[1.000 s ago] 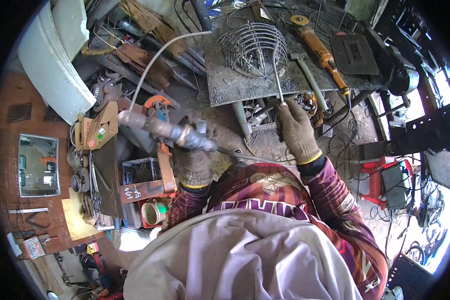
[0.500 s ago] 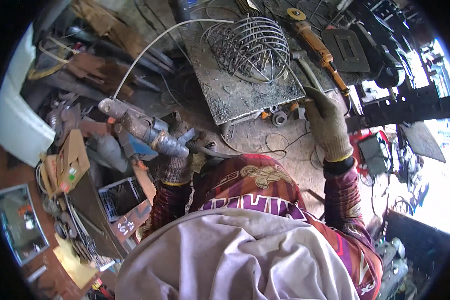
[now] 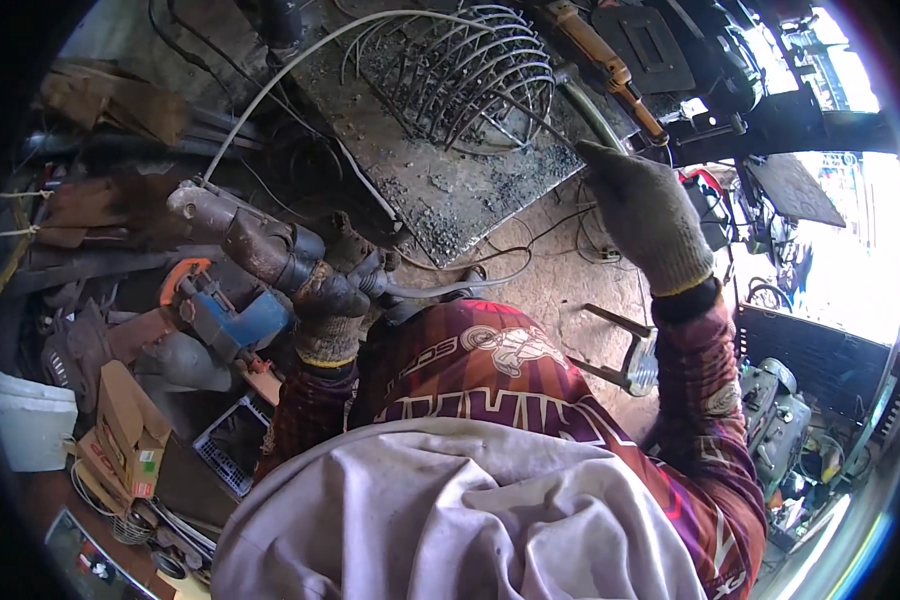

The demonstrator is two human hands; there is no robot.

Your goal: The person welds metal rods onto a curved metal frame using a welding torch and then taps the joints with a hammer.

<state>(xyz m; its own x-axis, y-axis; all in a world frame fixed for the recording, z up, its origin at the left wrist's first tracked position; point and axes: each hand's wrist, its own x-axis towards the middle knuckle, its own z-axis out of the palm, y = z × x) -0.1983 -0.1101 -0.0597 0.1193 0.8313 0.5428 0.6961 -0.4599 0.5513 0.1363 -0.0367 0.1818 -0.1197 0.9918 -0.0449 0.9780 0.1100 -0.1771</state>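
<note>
My gloved left hand (image 3: 330,332) is closed around a tape-wrapped, tube-shaped tool that looks like a welding electrode holder (image 3: 255,240). From its far end a long pale rod (image 3: 300,62) runs in an arc to a rounded cage of bent metal rods (image 3: 470,85). The cage rests on a grit-covered metal plate (image 3: 440,215). At the plate's right corner my gloved right hand (image 3: 650,215) pinches the end of a thin metal rod (image 3: 535,118) that reaches toward the cage. A hammer handle (image 3: 592,118) lies just above those fingers.
An orange angle grinder (image 3: 600,58) and a dark welding shield (image 3: 650,48) lie beyond my right hand. A cable (image 3: 460,290) trails from the holder. To the left are a blue machine (image 3: 238,318) and an open cardboard box (image 3: 120,440). A metal frame (image 3: 625,365) stands by my right forearm.
The whole view has shifted, so the cage and plate sit higher and further left, and the box lower. Both hands keep their grips, and the rod's far end stays at the cage.
</note>
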